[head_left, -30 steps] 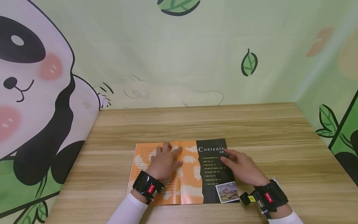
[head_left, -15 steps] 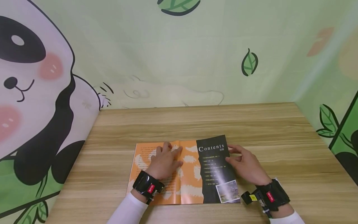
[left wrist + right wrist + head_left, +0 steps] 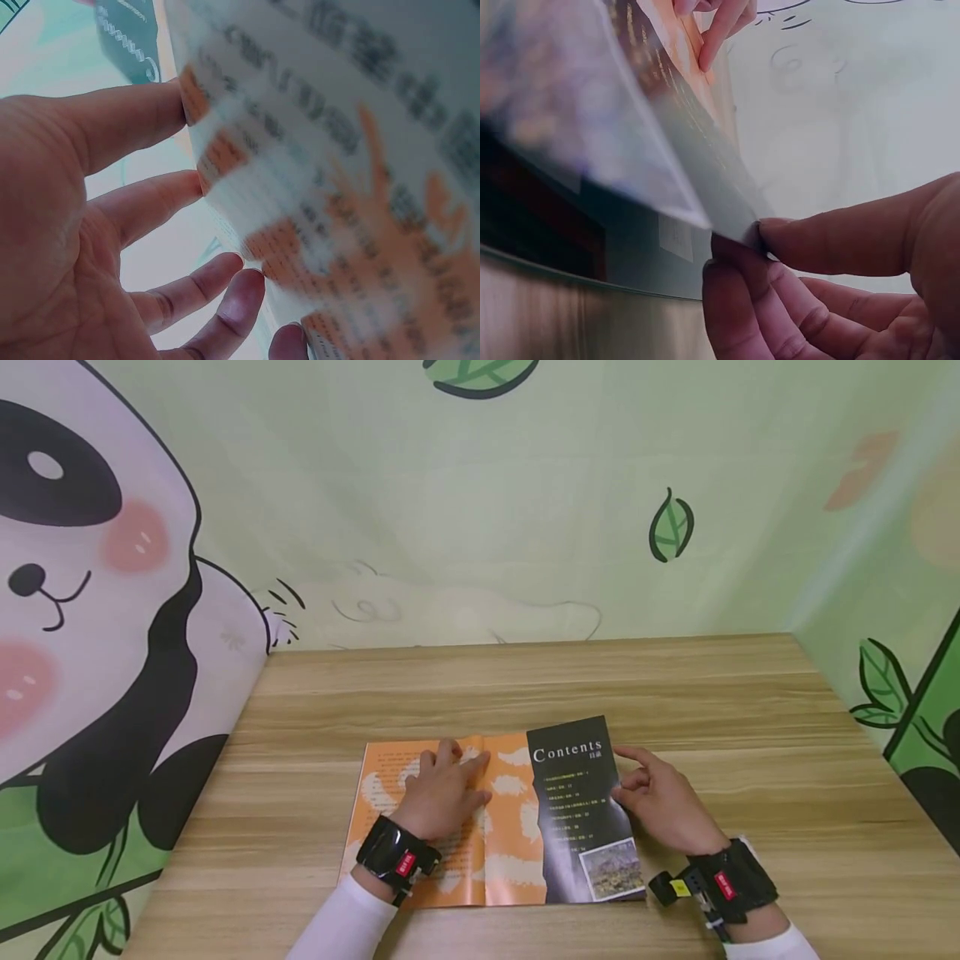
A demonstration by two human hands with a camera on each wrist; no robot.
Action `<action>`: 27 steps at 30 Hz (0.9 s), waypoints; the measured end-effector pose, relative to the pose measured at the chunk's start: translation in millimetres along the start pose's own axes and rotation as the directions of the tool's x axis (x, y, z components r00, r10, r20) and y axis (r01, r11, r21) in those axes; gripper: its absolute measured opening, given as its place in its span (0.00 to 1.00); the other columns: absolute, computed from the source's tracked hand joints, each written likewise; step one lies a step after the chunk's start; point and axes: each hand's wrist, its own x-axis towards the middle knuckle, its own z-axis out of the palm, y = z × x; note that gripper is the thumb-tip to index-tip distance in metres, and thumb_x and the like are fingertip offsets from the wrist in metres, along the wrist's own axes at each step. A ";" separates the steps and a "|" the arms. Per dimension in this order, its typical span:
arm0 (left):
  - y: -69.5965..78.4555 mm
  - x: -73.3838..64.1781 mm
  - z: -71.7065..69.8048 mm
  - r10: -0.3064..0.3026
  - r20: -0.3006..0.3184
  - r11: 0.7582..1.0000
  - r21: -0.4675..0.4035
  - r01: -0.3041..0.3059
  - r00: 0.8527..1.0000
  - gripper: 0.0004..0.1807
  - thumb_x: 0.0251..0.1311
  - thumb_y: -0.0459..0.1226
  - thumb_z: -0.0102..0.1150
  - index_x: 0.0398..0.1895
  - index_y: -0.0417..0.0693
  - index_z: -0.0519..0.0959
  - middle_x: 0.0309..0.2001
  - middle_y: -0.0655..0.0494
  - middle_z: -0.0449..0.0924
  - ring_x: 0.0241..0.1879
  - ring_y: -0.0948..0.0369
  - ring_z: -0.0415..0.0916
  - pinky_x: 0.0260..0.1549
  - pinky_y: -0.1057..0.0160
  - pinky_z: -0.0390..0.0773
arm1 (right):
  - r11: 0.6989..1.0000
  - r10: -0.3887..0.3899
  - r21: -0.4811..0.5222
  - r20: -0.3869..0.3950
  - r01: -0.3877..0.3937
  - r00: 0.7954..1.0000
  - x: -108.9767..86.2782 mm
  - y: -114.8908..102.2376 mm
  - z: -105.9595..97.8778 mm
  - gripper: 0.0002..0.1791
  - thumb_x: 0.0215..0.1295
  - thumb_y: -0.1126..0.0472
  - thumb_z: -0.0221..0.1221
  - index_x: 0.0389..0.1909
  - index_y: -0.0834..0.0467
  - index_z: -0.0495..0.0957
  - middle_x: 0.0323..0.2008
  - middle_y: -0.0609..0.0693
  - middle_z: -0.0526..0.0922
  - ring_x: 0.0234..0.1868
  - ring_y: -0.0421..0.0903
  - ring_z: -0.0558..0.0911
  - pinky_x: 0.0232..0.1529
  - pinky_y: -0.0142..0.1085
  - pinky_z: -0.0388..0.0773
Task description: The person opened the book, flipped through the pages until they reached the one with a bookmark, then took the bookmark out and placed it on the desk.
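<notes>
An open magazine point(image 3: 514, 860) lies on the table, its left page point(image 3: 378, 768) orange with cream patches and small print. The right-hand page point(image 3: 573, 814) has a black column headed "Contents" and a small landscape photo. My left hand point(image 3: 438, 797) rests on the left page close to the fold, fingers spread; the left wrist view shows its fingertips point(image 3: 236, 296) against the printed paper. With thumb and fingers my right hand point(image 3: 667, 806) pinches the outer edge of the Contents page, which is lifted and bowed. Beneath it the right wrist view shows another dark page point(image 3: 634, 232).
The magazine sits near the front of a wood-grain table point(image 3: 525, 685). Behind the table's back edge stands a pale green backdrop point(image 3: 480, 527) with leaves, and a painted panda point(image 3: 97, 568) fills the left. Both wrists wear black straps with cameras.
The Contents page's right edge has come up off the pages beneath, its top corner rising. My right hand has shifted slightly right with that edge. The left hand has stayed put.
</notes>
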 end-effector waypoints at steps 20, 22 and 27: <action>1.6 -0.7 -0.8 -0.013 0.012 1.000 -0.005 0.013 1.000 0.33 0.69 0.53 0.64 0.76 0.64 0.70 0.68 0.47 0.61 0.60 0.43 0.61 0.46 0.38 0.75 | 1.000 -0.003 -0.013 -0.007 0.003 1.000 -1.4 -1.2 -0.7 0.36 0.66 0.67 0.65 0.74 0.69 0.65 0.33 0.52 0.86 0.32 0.43 0.79 0.31 0.32 0.71; 1.7 -0.8 -1.1 -0.011 0.012 1.000 -0.009 0.011 1.000 0.33 0.69 0.53 0.64 0.76 0.63 0.70 0.67 0.47 0.61 0.59 0.43 0.61 0.46 0.37 0.75 | 1.000 0.005 -0.018 -0.009 -0.005 1.000 -1.4 -1.3 -0.5 0.35 0.66 0.67 0.65 0.73 0.69 0.67 0.33 0.52 0.86 0.31 0.43 0.79 0.29 0.32 0.71; 1.2 -0.7 -1.4 -0.014 0.014 1.000 -0.009 0.014 1.000 0.33 0.69 0.53 0.64 0.76 0.64 0.70 0.67 0.47 0.61 0.60 0.43 0.61 0.46 0.37 0.75 | 0.999 0.027 -0.028 -0.005 -0.027 1.000 -0.5 -2.4 -0.4 0.32 0.68 0.65 0.64 0.70 0.69 0.70 0.35 0.52 0.86 0.31 0.44 0.79 0.28 0.32 0.72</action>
